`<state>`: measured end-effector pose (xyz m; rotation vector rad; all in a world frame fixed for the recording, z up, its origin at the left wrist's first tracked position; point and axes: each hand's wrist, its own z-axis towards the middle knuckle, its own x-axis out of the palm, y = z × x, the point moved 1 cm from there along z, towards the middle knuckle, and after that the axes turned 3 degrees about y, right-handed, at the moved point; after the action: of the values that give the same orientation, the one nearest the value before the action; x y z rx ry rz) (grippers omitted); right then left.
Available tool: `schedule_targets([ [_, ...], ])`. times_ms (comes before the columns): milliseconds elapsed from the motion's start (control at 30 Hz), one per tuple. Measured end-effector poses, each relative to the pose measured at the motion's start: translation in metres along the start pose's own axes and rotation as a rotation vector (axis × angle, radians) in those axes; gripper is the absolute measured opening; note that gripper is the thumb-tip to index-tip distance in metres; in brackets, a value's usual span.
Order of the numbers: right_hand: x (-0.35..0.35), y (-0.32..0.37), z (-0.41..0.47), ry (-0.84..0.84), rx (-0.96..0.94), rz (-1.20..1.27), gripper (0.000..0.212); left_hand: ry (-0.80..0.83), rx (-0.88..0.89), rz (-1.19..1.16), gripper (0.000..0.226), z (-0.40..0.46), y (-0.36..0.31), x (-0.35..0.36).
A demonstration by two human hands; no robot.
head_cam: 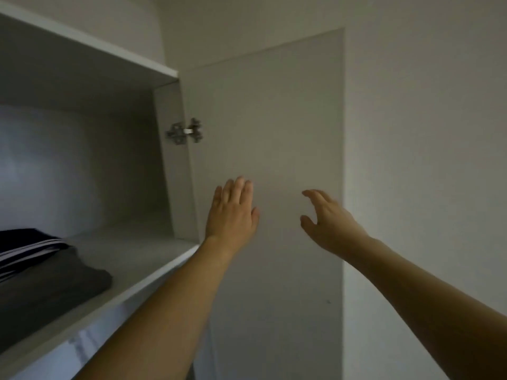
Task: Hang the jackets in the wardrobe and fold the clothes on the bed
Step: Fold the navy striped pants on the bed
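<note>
The wardrobe [90, 86] stands open, its door [269, 133] swung out to the right and seen from the inner side. A metal hinge [184, 132] joins the door to the wardrobe's side wall. Both bare arms reach up toward the inner face of the door.

The left hand [231, 212] is flat, fingers straight and close together, its back to the camera, in front of the door near the hinge side; its grip is wide and holds nothing. It looks to be laid against the panel, though the dim light makes the contact hard to confirm. The right hand [327, 218] is just to the right of it, nearer the door's free edge, fingers loosely bent and thumb spread apart, also holding nothing.

On the upper shelf [142, 256], at the left, lies a stack of folded clothes [46, 272]: a dark grey piece underneath, with a black piece with thin white stripes on top. The stack sits well apart from both hands. A pale wall [425, 119] fills the view to the right of the door.
</note>
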<state>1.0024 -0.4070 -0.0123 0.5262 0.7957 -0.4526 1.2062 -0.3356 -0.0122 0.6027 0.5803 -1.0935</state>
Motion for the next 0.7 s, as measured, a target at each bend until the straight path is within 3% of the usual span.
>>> schedule_targets([
  [300, -0.129, -0.176, -0.181, 0.035, 0.209, -0.171, 0.057, -0.004, 0.152, -0.232, 0.062, -0.038, -0.276, -0.033],
  [700, -0.239, -0.357, -0.378, 0.070, 0.525, -0.183, 0.057, 0.164, 0.340, -0.450, 0.059, -0.092, -0.562, -0.041],
])
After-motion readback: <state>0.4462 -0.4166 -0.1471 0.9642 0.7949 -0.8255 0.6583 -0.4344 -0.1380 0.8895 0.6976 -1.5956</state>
